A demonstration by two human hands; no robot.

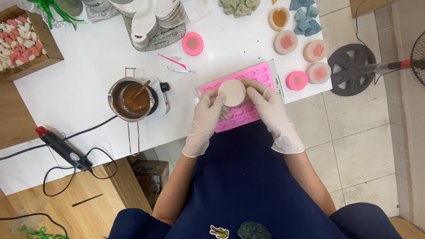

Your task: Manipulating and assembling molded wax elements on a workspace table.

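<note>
Both my gloved hands hold a round beige silicone mould (232,92) over a pink silicone tray (259,76) of small cavities at the table's near edge. My left hand (207,116) grips the mould's left side, my right hand (269,107) its right side. The mould's flat pale face points up at the camera. To the left, a small steel pot (129,100) of amber liquid sits on a white hotplate (162,98), with a stick standing in it.
Several round moulds, pink (193,43) and beige (285,42), lie on the white table (88,57). Blue (304,17) and green (239,6) shapes sit at the far edge, tweezers (180,69) in the middle. A box of hearts (20,40) stands left, a heat tool (62,148) near, a fan base (352,68) right.
</note>
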